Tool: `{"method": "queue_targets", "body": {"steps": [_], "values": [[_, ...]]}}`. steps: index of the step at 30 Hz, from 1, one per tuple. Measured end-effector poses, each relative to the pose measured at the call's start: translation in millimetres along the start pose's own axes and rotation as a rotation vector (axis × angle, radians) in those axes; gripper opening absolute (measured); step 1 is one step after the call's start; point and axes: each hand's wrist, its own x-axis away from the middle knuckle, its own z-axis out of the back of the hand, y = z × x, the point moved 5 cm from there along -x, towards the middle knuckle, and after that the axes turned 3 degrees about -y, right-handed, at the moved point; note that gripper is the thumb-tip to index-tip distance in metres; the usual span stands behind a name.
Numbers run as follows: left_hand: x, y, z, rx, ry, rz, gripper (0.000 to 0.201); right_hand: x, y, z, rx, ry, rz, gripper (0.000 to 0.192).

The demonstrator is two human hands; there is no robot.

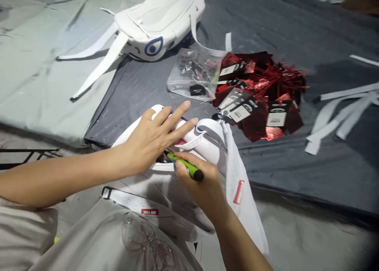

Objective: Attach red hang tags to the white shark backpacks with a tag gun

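Observation:
A white bag with straps and red label patches rests across my lap and against the table's near edge. My left hand lies on its upper part with fingers spread, pressing the material. In my right hand is a green marker pen with a black end. Its tip points into a dark spot on the bag just below my left hand; the exact contact is hidden. A white strap panel with a red label hangs down on the right.
On the dark table cover lie red-and-black hang tags in a pile and a clear plastic bag of small items. Behind is another white bag with a blue eye design. Loose white straps lie at right.

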Motion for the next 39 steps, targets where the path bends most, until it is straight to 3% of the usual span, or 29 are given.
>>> {"method": "queue_targets", "body": {"steps": [2,5,7,10,13,17,20,27,34,39], "values": [[30.5,-8.7,1.5,-0.001,-0.028,0.102,0.097,3.0,-5.0,-8.4,-0.032,-0.016,0.079,0.021],[62.7,-32.1,-6.9,0.075,-0.157,0.361,0.122,-0.2,-1.9,-23.0,-0.035,-0.052,0.066,0.023],[71.0,-46.0,-16.8,0.155,-0.267,0.499,0.132,-6.3,2.7,-32.1,-0.015,-0.077,0.017,0.026],[61.9,-55.4,-31.7,0.208,-0.395,0.564,0.139,-16.7,6.3,-43.4,0.090,-0.109,-0.010,0.031],[41.0,-56.5,-43.4,0.179,-0.446,0.562,0.140,-25.6,9.9,-51.3,0.188,-0.115,-0.016,0.033],[27.6,-56.4,-52.4,0.162,-0.440,0.510,0.124,-31.4,17.9,-56.0,0.222,-0.121,-0.040,0.031],[31.6,-60.0,-54.0,0.255,-0.420,0.431,0.116,-29.6,20.1,-54.6,0.227,-0.115,0.008,0.029],[37.2,-81.2,-60.8,0.548,-0.449,0.288,0.111,-23.1,4.7,-46.7,0.327,0.016,0.304,0.022],[39.7,-85.9,-66.6,0.629,-0.420,0.273,0.106,-34.5,-9.0,-65.9,0.132,-0.065,0.320,0.022],[37.5,-84.2,-67.2,0.570,-0.441,0.282,0.106,-40.3,-11.1,-77.0,0.241,-0.039,0.308,0.019]]}}
